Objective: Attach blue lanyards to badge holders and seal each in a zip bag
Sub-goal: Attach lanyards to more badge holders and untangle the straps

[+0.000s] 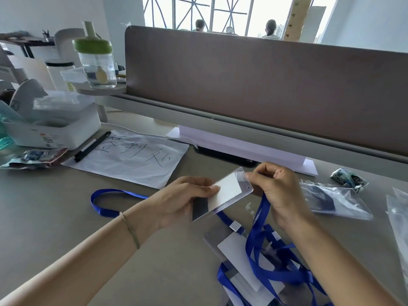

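We hold the clear badge holder [229, 191] above the counter [66, 206], our left hand [183, 199] pinching its near-left end to steady it while our right hand [276, 191] curls its fingers on the blue lanyard [260, 217] at the slotted end (likely threading the clip). More holders [238, 257] lie near right; zip bags [335, 199] wait farther right.

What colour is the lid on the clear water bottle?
Green; the lid shows clearly in the head view.
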Demonstrator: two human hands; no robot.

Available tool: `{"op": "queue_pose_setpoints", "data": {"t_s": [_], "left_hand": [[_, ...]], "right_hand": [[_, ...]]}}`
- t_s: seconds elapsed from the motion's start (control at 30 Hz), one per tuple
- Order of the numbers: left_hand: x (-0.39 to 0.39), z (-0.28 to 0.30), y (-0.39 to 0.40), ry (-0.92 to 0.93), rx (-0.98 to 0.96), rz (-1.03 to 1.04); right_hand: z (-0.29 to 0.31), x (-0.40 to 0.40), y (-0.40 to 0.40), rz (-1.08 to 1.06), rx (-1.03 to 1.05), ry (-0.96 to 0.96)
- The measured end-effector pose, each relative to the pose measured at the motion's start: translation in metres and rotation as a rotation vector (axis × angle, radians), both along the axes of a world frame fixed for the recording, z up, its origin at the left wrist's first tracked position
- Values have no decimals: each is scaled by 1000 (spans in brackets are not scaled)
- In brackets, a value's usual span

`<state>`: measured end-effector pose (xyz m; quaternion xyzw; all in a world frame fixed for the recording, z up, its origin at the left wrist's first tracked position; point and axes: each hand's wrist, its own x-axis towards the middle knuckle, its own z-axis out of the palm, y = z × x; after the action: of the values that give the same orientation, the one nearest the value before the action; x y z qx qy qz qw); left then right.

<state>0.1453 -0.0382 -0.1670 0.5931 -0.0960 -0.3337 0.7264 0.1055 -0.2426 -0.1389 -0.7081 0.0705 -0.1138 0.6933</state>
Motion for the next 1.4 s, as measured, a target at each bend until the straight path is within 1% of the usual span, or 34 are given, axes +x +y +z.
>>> {"op": "queue_pose_setpoints", "data": {"t_s": [0.07, 0.17, 0.2, 0.33, 0.47, 0.63, 0.73, 0.87, 0.97, 1.03, 1.1, 1.17, 1.23, 1.4], "left_hand": [[-2, 0, -4, 49, -40, 12], [-4, 2, -7, 113, -89, 9], [-4, 2, -7, 112, -97, 12], [1, -2, -3, -24, -72, 20], [0, 0, -4, 0, -93, 69], [-2, 0, -3, 31, -82, -33], [-2, -3, -4, 47, -107, -14], [0, -3, -3, -14, -81, 62], [-1, -2, -5, -84, -31, 103], [-3, -2, -6, -146, 9, 125], [-3, -3, -6, -219, 65, 115], [-4, -3, -6, -266, 88, 107], [-4, -4, -7, -284, 77, 135], [-1, -6, -7, -278, 66, 243]], "right_hand": [[-2, -1, 2, -9, 104, 13], [-1, -4, 2, 44, 237, 61], [-1, -4, 2, 67, 251, 71], [-5, -2, 4, 98, 275, 73], [-7, -2, 4, 121, 267, 73], [-8, -1, 5, 92, 365, 79], [-9, -2, 6, 97, 312, 86], [-8, -4, 5, 182, 259, 106], [-7, -5, 3, 297, 61, 171], [-9, -6, 4, 365, -23, 226], [-11, -5, 6, 383, -29, 279], [-15, -2, 6, 357, -22, 312], [-16, -1, 5, 366, -58, 308], [-6, -7, 2, 486, -160, 253]]}}
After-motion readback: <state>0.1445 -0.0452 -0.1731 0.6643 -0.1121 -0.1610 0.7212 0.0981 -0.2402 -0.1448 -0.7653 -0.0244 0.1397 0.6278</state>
